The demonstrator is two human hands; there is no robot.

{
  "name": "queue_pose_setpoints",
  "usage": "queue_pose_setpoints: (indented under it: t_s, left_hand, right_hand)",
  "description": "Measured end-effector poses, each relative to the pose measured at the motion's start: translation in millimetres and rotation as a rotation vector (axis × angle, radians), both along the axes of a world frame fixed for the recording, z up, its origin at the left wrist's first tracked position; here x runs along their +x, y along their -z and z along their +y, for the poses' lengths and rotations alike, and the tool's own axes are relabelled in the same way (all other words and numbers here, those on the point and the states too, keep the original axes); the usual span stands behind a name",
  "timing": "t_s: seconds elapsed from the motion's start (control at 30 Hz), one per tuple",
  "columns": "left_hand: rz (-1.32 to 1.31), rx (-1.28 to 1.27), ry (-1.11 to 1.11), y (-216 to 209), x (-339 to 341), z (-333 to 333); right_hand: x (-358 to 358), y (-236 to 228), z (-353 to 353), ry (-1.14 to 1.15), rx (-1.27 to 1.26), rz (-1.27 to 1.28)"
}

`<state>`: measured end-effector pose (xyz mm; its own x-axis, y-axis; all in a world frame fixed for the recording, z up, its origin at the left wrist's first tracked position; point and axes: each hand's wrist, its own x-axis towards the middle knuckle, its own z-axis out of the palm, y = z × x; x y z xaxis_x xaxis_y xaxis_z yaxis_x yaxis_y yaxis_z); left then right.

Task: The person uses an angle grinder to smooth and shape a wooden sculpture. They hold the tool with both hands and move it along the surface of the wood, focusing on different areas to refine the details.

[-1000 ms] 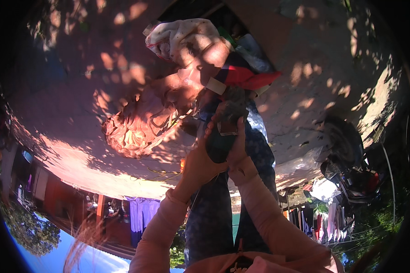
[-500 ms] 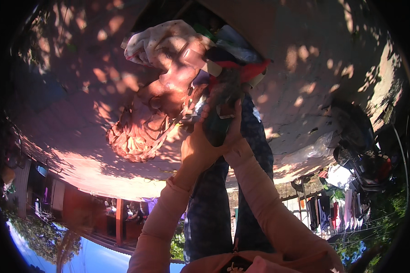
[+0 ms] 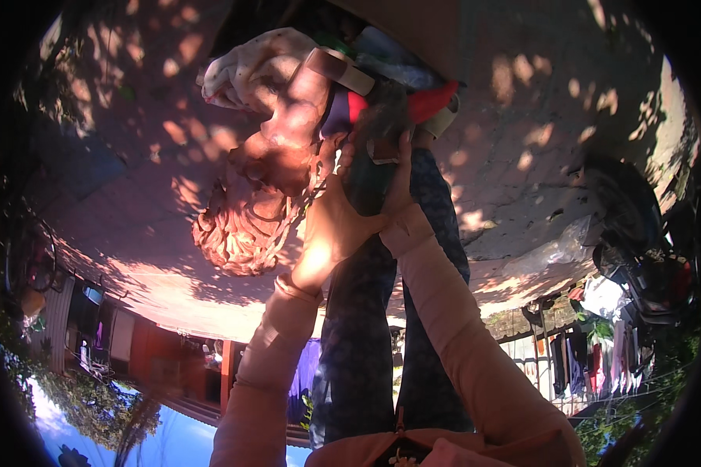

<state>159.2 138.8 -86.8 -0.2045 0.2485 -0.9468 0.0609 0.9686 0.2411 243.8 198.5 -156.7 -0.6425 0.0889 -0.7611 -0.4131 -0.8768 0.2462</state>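
Between my two hands is a dark green object (image 3: 368, 183) with a brownish, blurred upper part; its kind I cannot make out. My left hand (image 3: 333, 218) is wrapped round its left and lower side. My right hand (image 3: 399, 183) grips its right side, fingers pointing away from me. The two hands meet at the object's lower end. Just beyond lie a red and dark blue cloth (image 3: 431, 103) and a cream-and-brown flat piece (image 3: 340, 70). At the left, close to my left hand, is a large reddish-brown shape (image 3: 245, 226) with curled ridges, which I cannot identify.
A pale spotted cloth (image 3: 245, 68) lies beside a dark open container (image 3: 343, 27) at the far side. My legs in dark patterned trousers (image 3: 356, 342) stand below my arms. Clear plastic (image 3: 549, 253) lies on the paved ground (image 3: 522, 194), near a parked motorbike (image 3: 654, 272).
Both hands have moved slightly away from me, still gripping the dark green object. The cream-and-brown piece shows higher and farther left, and the whole view has shifted a little.
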Motion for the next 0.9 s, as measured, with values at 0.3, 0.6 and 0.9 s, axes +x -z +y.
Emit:
queue_pose_setpoints:
  t_s: [0.3, 0.6, 0.9]
  left_hand:
    - [0.028, -0.192, -0.086, -41, 41, -63]
    - [0.149, 0.187, 0.160, 19, 19, -21]
    - [-0.030, -0.075, -0.090, -35, 26, -86]
  right_hand:
    - [45, -12, -74, -0.195, -0.130, -0.053]
    - [17, 22, -19, -0.024, 0.041, 0.036]
    - [53, -5, -110, -0.318, -0.125, -0.326]
